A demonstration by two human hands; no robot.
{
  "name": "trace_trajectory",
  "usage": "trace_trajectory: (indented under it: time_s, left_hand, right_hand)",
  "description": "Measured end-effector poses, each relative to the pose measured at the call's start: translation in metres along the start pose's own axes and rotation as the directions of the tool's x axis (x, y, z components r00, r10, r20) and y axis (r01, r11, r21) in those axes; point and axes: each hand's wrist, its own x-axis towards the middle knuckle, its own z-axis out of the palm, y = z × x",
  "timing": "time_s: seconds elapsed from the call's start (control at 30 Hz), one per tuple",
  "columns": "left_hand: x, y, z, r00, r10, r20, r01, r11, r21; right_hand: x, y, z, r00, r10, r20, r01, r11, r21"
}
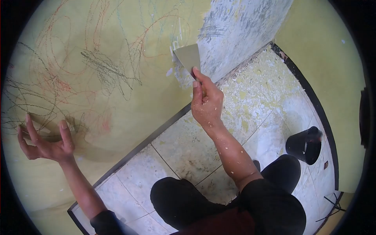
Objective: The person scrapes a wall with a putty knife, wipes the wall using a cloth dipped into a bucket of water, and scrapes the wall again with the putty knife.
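My right hand [206, 98] is closed round the handle of a metal scraper [189, 56], whose wide blade lies against the yellow-green wall [156, 90]. The blade is beside the edge of a scraped white and grey patch [235, 35]. Small paint flakes stick to my right hand and forearm. At the left, my left hand [47, 147] has its fingers spread with the tips at the wall, over black crayon lines, and nothing is in it. Red, black and blue scribbles [103, 70] cover the wall between the hands.
Paint chips [250, 94] lie over the tiled floor [141, 172] along the wall. A black bucket [304, 145] stands at the right, near the dark skirting [313, 98]. My bent knees [172, 199] are below. A dark thin-legged object [334, 203] is at the lower right.
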Motion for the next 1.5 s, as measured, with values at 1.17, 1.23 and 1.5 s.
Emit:
trace_trajectory:
  time_s: [1.17,1.23,1.5]
  left_hand:
    - [-0.001,0.002,0.001,1.0,-0.01,0.02,0.01,1.0,-0.02]
    - [-0.002,0.003,-0.004,0.999,-0.008,0.051,0.007,0.999,0.032]
    - [-0.002,0.003,0.001,1.0,-0.022,-0.007,0.022,0.998,-0.053]
  right_hand:
    - [0.023,-0.004,0.017,0.994,-0.062,-0.092,0.065,0.997,0.031]
    - [0.034,-0.015,0.015,0.985,-0.051,-0.165,0.07,0.991,0.111]
    - [0.022,0.0,0.016,0.992,0.011,-0.126,0.005,0.992,0.129]
